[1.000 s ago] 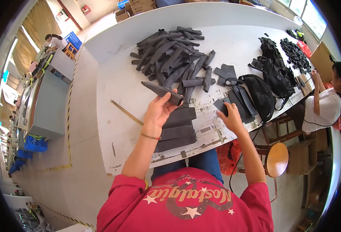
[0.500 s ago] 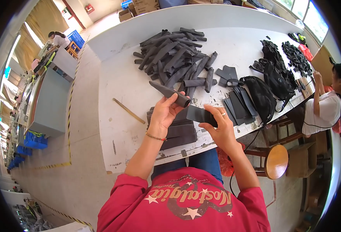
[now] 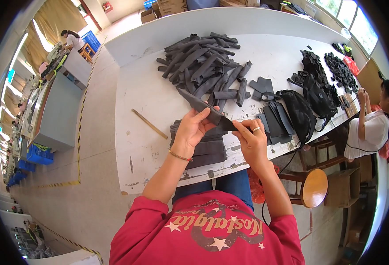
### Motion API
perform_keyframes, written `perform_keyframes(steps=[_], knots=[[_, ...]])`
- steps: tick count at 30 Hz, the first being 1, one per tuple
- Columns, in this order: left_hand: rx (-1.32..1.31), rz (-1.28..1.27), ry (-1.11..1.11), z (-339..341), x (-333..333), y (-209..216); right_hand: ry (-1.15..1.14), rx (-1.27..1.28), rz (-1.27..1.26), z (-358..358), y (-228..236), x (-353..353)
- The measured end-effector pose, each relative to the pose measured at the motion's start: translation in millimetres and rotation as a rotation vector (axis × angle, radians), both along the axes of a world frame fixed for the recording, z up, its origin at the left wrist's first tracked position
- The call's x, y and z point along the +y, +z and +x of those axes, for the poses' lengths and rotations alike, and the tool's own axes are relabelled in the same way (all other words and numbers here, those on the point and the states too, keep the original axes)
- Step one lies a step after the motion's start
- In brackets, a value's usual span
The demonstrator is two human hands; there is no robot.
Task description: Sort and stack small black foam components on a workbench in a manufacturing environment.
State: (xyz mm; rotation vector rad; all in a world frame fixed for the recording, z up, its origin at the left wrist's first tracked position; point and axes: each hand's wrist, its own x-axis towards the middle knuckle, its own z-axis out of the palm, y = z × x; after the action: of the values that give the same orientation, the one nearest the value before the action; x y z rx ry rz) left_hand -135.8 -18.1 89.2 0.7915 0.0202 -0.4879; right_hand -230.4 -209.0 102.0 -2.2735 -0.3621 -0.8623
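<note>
The grip of the left hand (image 3: 195,129) is closed around a dark grey fabric roll (image 3: 200,105), with the thumb lying on top of it. The far end of the roll points up and to the left, beyond this grip. The grip of the right hand (image 3: 252,139) is pinched on a dark flat piece (image 3: 229,125), which meets the near end of the roll, between the two hands; I cannot tell how far it goes inside. Just below the left grip, a stack of dark pieces (image 3: 208,155) lies on the table (image 3: 130,95). To the left of this grip there is a thin wooden strip (image 3: 150,124). Beyond both grips rises a heap of similar rolls (image 3: 203,57). To the right of the right grip lie flat dark panels (image 3: 275,125), and, farther, a black bag (image 3: 296,115).
</note>
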Motion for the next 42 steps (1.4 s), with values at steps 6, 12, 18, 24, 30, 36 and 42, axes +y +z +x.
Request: perform_keyframes(steps=[6, 12, 18, 24, 30, 36, 42], knots=[[0.013, -0.04, -0.003, -1.4, 0.9, -1.1, -0.099, -0.139, -0.275, 2.9, 3.7, -3.7], [-0.173, 0.081, 0.173, -33.4, -21.6, 16.5, -0.162, -0.208, -0.357, 5.7, 7.2, 8.4], [-0.219, -0.013, 0.169, -45.6, -28.9, 32.0, -0.038, -0.141, -0.166, 3.4, 4.3, 24.1], [-0.309, -0.12, 0.153, -32.0, -32.9, 12.6, -0.006, 0.045, -0.054, -7.4, -20.6, 31.1], [-0.207, -0.121, 0.199, -44.6, -43.8, 4.1, 0.099, -0.02, -0.065, 8.1, -15.3, 37.4], [-0.28, -0.125, 0.176, -43.3, -39.6, 0.2, 0.117, 0.006, -0.025, 2.0, -11.1, 26.1], [-0.165, -0.111, 0.148, -45.5, -40.4, -4.9, 0.1, 0.158, 0.042, -0.9, -0.5, 30.7]])
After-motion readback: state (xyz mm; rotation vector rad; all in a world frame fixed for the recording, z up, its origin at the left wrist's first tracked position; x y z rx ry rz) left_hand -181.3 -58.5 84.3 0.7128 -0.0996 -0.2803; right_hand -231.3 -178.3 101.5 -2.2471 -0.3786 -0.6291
